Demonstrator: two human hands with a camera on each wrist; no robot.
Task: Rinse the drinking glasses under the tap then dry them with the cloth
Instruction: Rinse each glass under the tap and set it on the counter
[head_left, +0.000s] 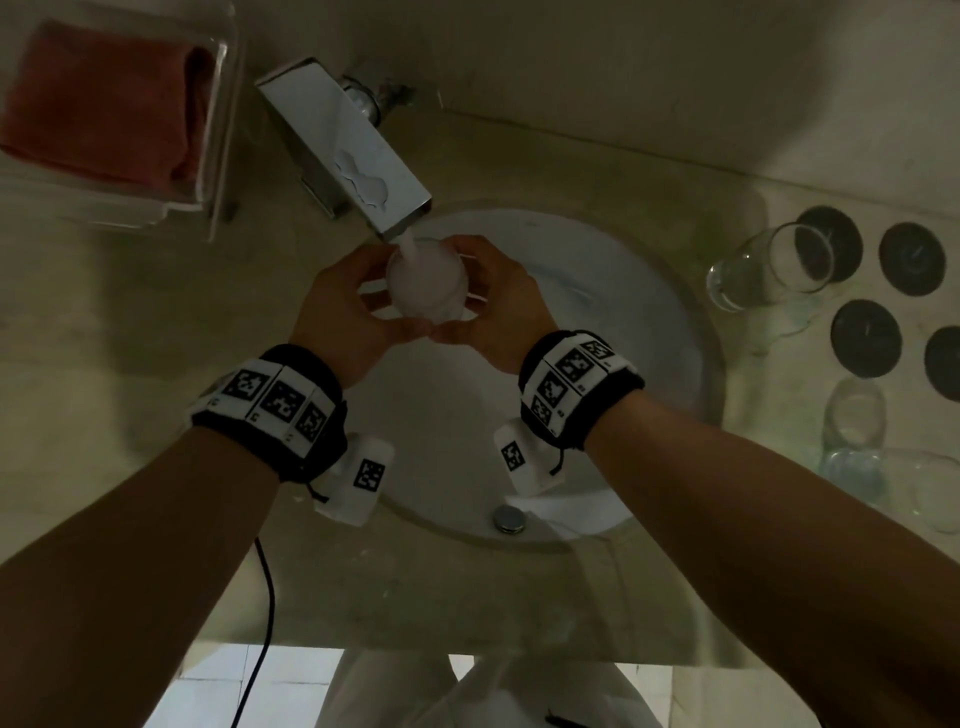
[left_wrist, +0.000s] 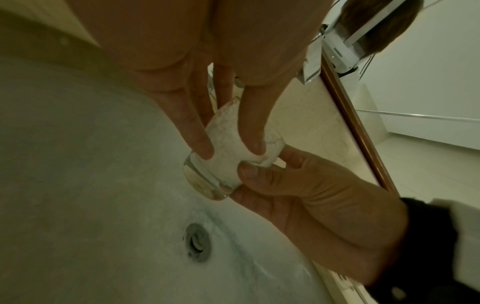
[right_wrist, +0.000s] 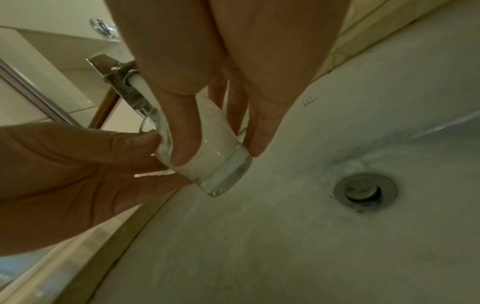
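A clear drinking glass full of frothy white water is held under the running tap, above the basin. My left hand grips it from the left, and my right hand grips it from the right. In the left wrist view my fingers lie along the glass, whose thick base points toward the drain. The right wrist view shows the glass tilted, with water entering its mouth. A folded red cloth lies in a clear tray at the back left.
On the counter to the right stand another glass, more glassware nearer me, and several dark round coasters. The white round basin has a metal drain. A black cable hangs over the front edge.
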